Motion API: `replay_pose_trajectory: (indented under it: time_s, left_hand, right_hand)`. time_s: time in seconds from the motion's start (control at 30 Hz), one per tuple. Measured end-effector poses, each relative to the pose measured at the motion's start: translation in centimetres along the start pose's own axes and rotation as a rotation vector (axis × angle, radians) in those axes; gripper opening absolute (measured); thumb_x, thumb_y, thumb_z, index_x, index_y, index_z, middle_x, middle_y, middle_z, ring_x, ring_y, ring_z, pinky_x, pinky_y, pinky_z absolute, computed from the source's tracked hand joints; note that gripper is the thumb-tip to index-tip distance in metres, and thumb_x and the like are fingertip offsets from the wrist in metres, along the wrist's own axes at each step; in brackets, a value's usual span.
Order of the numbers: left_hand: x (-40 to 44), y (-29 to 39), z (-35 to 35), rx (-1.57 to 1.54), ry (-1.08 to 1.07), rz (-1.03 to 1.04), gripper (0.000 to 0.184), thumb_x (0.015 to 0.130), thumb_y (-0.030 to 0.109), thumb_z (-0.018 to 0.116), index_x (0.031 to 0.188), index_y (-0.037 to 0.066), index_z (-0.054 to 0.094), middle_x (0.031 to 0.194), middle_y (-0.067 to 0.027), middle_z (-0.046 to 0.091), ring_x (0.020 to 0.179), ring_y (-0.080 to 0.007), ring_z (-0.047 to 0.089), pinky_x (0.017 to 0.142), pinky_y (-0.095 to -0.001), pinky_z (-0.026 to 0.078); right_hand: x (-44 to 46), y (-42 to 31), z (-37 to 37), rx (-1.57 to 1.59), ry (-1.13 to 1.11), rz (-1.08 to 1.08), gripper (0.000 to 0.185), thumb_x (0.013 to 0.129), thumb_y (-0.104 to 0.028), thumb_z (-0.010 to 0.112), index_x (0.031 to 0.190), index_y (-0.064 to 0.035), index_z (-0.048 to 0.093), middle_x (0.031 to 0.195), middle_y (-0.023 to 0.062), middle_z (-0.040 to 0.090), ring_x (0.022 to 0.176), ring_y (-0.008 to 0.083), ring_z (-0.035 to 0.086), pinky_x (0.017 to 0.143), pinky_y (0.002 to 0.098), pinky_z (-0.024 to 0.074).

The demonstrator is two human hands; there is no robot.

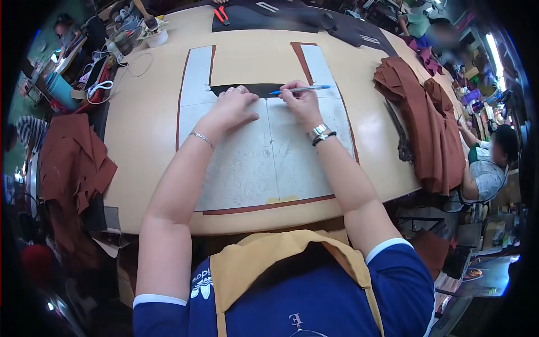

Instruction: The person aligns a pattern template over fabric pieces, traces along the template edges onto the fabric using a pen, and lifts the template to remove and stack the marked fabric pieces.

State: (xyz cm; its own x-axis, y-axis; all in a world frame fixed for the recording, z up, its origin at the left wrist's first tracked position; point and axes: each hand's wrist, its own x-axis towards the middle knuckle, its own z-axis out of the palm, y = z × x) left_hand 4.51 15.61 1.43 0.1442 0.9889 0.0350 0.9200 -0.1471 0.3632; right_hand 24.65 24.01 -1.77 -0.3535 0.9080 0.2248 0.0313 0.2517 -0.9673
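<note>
A large whitish pattern piece with pencil marks lies on the table, brown fabric showing along its edges. Across the inner edge of its cut-out sits a dark curved strip. My left hand rests over the strip's left part and the pattern, fingertips down and thumb apart. In my right hand is a pen with a blue tip end. That end points left, at the right part of the strip. Whether the tip touches the surface I cannot tell.
Large dark scissors lie on the right, beside a stack of brown fabric. More brown fabric hangs at the left edge. Black material, a red-handled tool and a pot with a brush stand farther back. A person sits at right.
</note>
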Motion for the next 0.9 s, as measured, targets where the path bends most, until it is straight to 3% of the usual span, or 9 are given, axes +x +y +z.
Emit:
replay_pose_trajectory:
  time_s: [0.17, 0.33, 0.53, 0.67, 0.77, 0.9]
  left_hand:
    - [-0.5, -0.2, 0.6, 0.03, 0.077, 0.02, 0.045, 0.08, 0.032, 0.073, 0.118, 0.012, 0.064, 0.119, -0.0112, 0.057, 0.115, -0.0295, 0.052, 0.101, -0.0436, 0.039]
    - [-3.1, 0.3, 2.1, 0.118, 0.225, -0.066, 0.036, 0.084, 0.032, 0.069, 0.114, 0.014, 0.063, 0.12, -0.0092, 0.056, 0.117, -0.028, 0.051, 0.102, -0.0488, 0.034]
    - [-6.1, -0.6, 3.4, 0.048, 0.369, -0.165, 0.032, 0.085, 0.032, 0.068, 0.112, 0.016, 0.064, 0.12, -0.0082, 0.056, 0.117, -0.0282, 0.05, 0.099, -0.0502, 0.036]
    - [-6.4, -0.5, 3.2, 0.063, 0.345, -0.163, 0.04, 0.084, 0.036, 0.068, 0.118, 0.015, 0.061, 0.127, -0.0104, 0.053, 0.122, -0.0292, 0.047, 0.101, -0.0542, 0.035]
    - [-6.2, -0.8, 3.3, 0.108, 0.312, -0.245, 0.053, 0.085, 0.046, 0.064, 0.128, 0.015, 0.055, 0.138, -0.015, 0.045, 0.132, -0.0323, 0.039, 0.104, -0.0604, 0.029]
    - [-6.4, -1.1, 3.0, 0.123, 0.273, -0.327, 0.068, 0.085, 0.058, 0.059, 0.137, 0.017, 0.047, 0.149, -0.0203, 0.033, 0.141, -0.0355, 0.026, 0.106, -0.0683, 0.022]
  right_hand:
    - [0.3, 1.1, 1.4, -0.184, 0.007, -0.168, 0.014, 0.078, -0.014, 0.067, 0.08, -0.0012, 0.063, 0.068, 0.003, 0.063, 0.061, 0.007, 0.056, 0.056, 0.0227, 0.0451]
    - [0.1, 1.5, 1.5, -0.251, -0.004, -0.154, 0.012, 0.078, -0.014, 0.066, 0.079, -0.0022, 0.063, 0.068, 0.0041, 0.065, 0.06, 0.0085, 0.058, 0.056, 0.0237, 0.0466]
    - [-0.1, 1.3, 1.8, -0.31, 0.013, -0.121, 0.013, 0.079, -0.014, 0.066, 0.08, -0.002, 0.064, 0.068, 0.0039, 0.065, 0.061, 0.009, 0.059, 0.057, 0.0237, 0.0471]
    - [0.5, 1.5, 1.4, -0.346, 0.006, -0.141, 0.012, 0.082, -0.013, 0.065, 0.086, -0.0017, 0.065, 0.07, 0.0041, 0.066, 0.064, 0.0083, 0.06, 0.06, 0.0234, 0.0481]
    - [1.4, 1.2, 1.6, -0.051, 0.045, 0.056, 0.013, 0.085, -0.013, 0.064, 0.091, -0.0008, 0.065, 0.075, 0.0051, 0.068, 0.07, 0.0087, 0.063, 0.062, 0.0225, 0.049]
    - [2.1, -0.3, 4.5, 0.045, 0.025, 0.026, 0.017, 0.088, -0.016, 0.065, 0.093, 0.0, 0.064, 0.081, 0.0064, 0.069, 0.076, 0.0106, 0.066, 0.066, 0.0223, 0.0502]
